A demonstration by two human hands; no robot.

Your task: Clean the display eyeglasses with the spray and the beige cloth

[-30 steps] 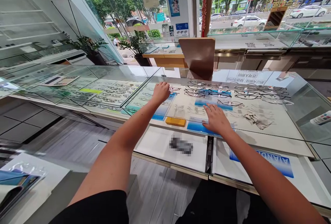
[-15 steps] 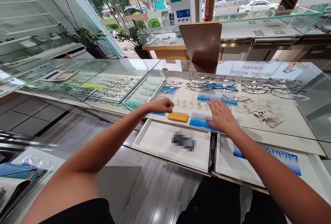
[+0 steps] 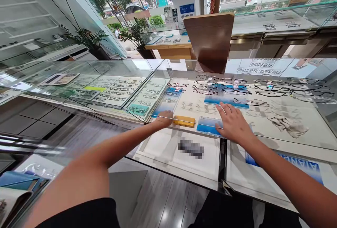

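Observation:
My left hand (image 3: 165, 117) is at the front edge of the glass counter (image 3: 181, 103), just left of a yellow glasses case (image 3: 184, 121). Its fingers are curled in, and whatever they may hold is hidden. Flat on the glass top, fingers spread, lies my right hand (image 3: 233, 122), holding nothing. Near it, under the glass, are a blue card (image 3: 209, 126) and a row of eyeglasses (image 3: 251, 101). Below the counter edge a white drawer (image 3: 160, 147) stands pulled out, with a pixelated dark item (image 3: 191, 148) in it.
A second drawer (image 3: 237, 175) with a blue printed sheet (image 3: 302, 166) is out on the right. A crumpled cloth (image 3: 288, 124) lies toward the counter's right end. Across the counter stands a brown chair (image 3: 210, 38). A bag (image 3: 21, 182) is at lower left.
My left hand has come down and toward me, to the counter's front edge beside the yellow case. My right hand stays spread on the glass. The view has shifted slightly.

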